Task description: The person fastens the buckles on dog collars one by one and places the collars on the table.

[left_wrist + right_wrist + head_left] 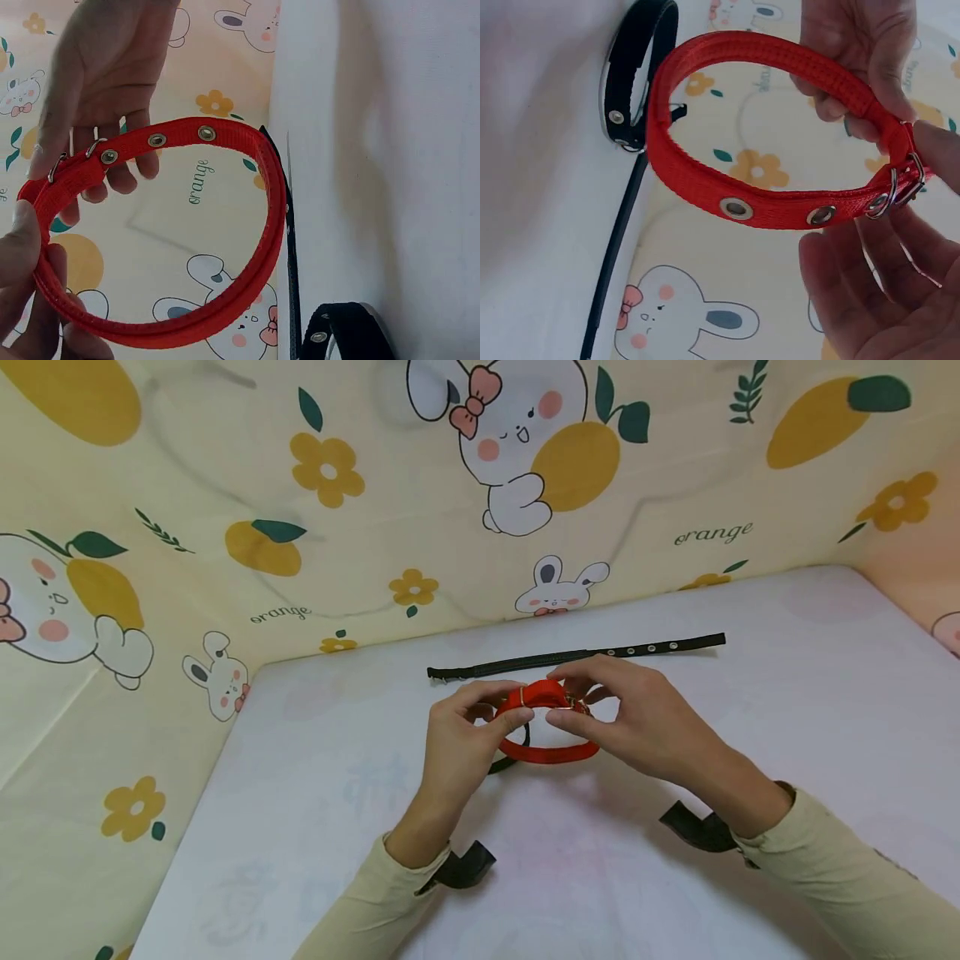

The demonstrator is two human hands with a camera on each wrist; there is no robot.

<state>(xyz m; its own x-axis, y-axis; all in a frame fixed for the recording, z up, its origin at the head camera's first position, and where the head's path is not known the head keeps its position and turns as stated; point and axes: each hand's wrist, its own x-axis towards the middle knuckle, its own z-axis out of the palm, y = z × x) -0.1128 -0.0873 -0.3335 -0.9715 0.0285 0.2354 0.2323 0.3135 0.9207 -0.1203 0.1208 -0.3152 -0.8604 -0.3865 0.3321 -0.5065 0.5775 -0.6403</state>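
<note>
A red collar point(555, 755) is closed into a loop and held up over the table between both hands. My left hand point(459, 739) pinches its band on the left, thumb in front and fingers behind. On the right, my right hand point(651, 720) grips the loop near the buckle, thumb and index finger about it. The right wrist view shows the metal D-ring point(891, 196) beside the buckle, and metal eyelets point(736, 208) along the band. The right hand's other fingers spread loosely below the band there.
Behind the hands, a black collar point(540, 660) lies stretched flat on the white table point(300, 827). A second black collar point(620, 90), looped, stands partly hidden behind the red one in the head view. Cloth with rabbit prints point(390, 527) rises at the back and left.
</note>
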